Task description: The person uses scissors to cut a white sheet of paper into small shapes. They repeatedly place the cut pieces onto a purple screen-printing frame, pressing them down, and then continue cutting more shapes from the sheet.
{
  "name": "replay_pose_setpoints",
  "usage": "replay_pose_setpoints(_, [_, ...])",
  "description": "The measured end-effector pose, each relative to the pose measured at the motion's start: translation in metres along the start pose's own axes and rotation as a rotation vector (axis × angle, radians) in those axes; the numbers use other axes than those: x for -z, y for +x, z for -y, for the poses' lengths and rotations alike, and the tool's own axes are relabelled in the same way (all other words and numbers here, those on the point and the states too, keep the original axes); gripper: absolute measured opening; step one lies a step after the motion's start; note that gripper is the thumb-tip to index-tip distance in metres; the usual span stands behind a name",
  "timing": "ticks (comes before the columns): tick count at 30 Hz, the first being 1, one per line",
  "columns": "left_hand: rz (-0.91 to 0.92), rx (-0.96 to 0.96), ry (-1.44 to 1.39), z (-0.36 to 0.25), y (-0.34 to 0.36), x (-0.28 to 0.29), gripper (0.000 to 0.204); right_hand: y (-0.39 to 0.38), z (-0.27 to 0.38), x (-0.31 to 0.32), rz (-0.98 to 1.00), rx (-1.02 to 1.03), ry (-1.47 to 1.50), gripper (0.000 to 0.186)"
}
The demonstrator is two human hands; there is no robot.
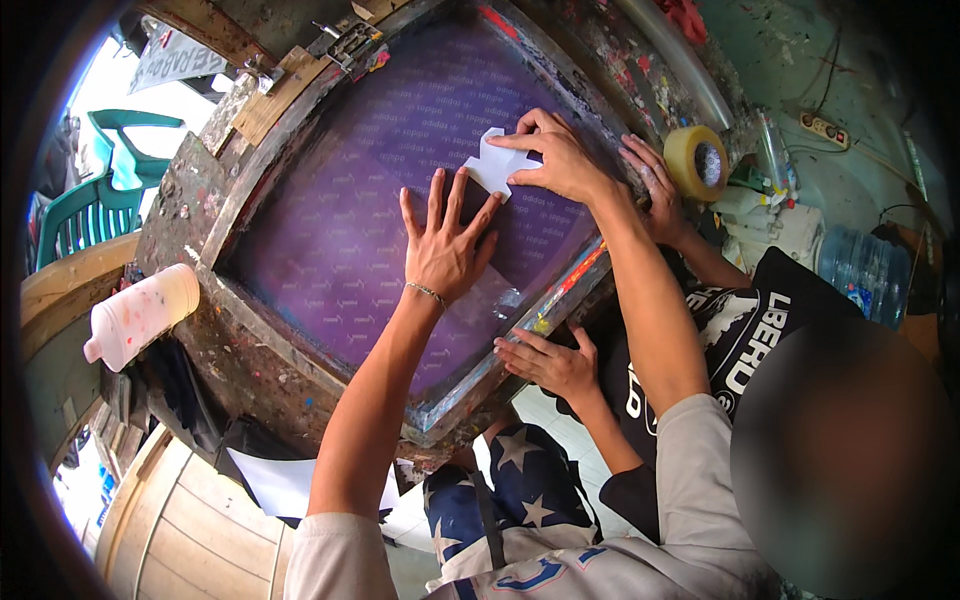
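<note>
A framed printing screen (330,215) with purple mesh, covered in small repeated pale marks, lies before me. My left hand (445,245) rests on the mesh with its fingers spread, the fingertips at the lower left edge of a small white piece of paper (492,168). From the right, my right hand (555,160) grips that paper between thumb and fingers near the upper right of the mesh. The paper looks folded or cut unevenly. Below it, a clear shiny patch (490,305) lies on the mesh.
A co-worker at the right has one hand (550,362) on the frame's near edge and another (652,185) beside its right edge. A tape roll (697,163), a metal hinge clamp (352,47), a plastic bottle (145,315) and a green chair (85,215) surround the screen.
</note>
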State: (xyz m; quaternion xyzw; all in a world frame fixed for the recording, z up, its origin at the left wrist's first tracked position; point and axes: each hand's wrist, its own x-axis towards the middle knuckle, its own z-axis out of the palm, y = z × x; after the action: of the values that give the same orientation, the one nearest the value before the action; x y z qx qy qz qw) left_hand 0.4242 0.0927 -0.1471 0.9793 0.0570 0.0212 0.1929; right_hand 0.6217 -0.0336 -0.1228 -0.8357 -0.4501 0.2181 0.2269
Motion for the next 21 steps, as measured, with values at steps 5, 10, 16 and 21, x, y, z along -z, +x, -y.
replay_pose_setpoints(5, [-0.006,-0.003,0.008,0.0015,0.0002,-0.0002,0.053,0.0023,-0.0037,0.0032,0.039,0.025,0.001,0.06])
replay_pose_setpoints(10, [-0.017,0.0,-0.008,0.0003,-0.0006,-0.0027,0.053,0.0029,-0.0033,0.0072,0.104,0.004,-0.016,0.064])
replay_pose_setpoints(16, [-0.025,-0.003,-0.012,0.0011,-0.0009,-0.0015,0.053,0.0043,-0.0028,0.0083,0.129,-0.009,-0.011,0.069])
replay_pose_setpoints(21, [-0.016,0.001,0.016,0.0007,0.0003,-0.0029,0.052,0.0036,-0.0009,0.0093,0.117,-0.008,-0.029,0.066])
